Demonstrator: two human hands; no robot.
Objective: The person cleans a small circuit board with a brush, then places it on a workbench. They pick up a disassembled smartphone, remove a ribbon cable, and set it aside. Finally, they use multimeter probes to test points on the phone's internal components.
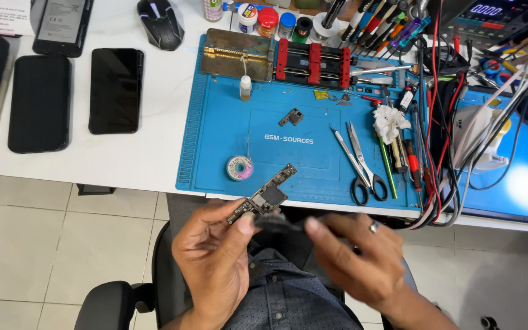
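Fingers of the left hand pinch the lower end of a long, narrow circuit board, thumb on top; the board slants up and away over the near table edge. The right hand is blurred, its fingers curled round a dark object just beside the board's lower end; what it is cannot be told. A ring sits on 1 finger.

Below lie a denim shirt, a black chair and pale floor tiles. The white table carries a blue work mat. On the mat: a solder spool, scissors, tweezers, a small dark part, a small dropper bottle. Left of it lie 3 dark phones. Farther off stand a black mouse, small jars with coloured lids, contents unseen, and a holder of screwdrivers. Tangled cables run right.
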